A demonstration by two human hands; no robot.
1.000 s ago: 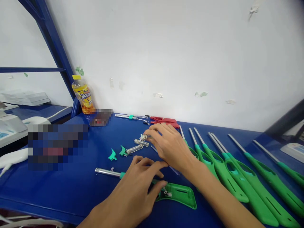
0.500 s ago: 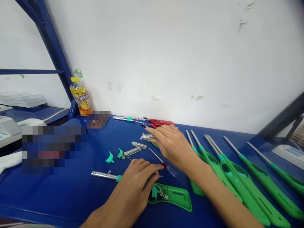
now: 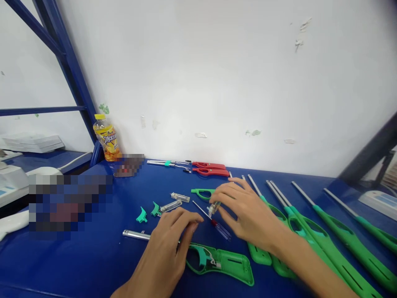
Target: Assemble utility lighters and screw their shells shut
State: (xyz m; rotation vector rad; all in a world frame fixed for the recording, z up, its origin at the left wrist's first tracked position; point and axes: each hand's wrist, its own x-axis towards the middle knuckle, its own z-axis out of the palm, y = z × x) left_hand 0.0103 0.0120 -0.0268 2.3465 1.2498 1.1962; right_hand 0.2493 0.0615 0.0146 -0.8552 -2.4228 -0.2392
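Observation:
My right hand [image 3: 245,207] grips a small clear lighter fuel tank [image 3: 213,208] between thumb and fingers, above a screwdriver [image 3: 221,230] with a see-through handle. Thumb and forefinger of my left hand [image 3: 172,244] are pinched together; whatever is between them is hidden. That hand hovers over an opened green gas lighter [image 3: 235,265] with a metal tube [image 3: 136,235], a teal trigger [image 3: 203,257] and white wires inside its half shell. Left of the screwdriver lie two more clear tanks, one farther back [image 3: 180,197] and one nearer [image 3: 171,206], and two loose teal triggers, one [image 3: 142,215] apart.
Several green lighters [image 3: 335,240] lie in a row at the right. Red lighter shells [image 3: 211,171] and metal tubes [image 3: 161,163] with wires lie near the wall. A green half shell [image 3: 201,192] is partly behind my right hand. A drink bottle [image 3: 107,138] stands back left.
My right hand has come nearer and to the right with the clear fuel tank, uncovering the red shells and part of a green shell. My left hand has shifted slightly left. The view has tilted up.

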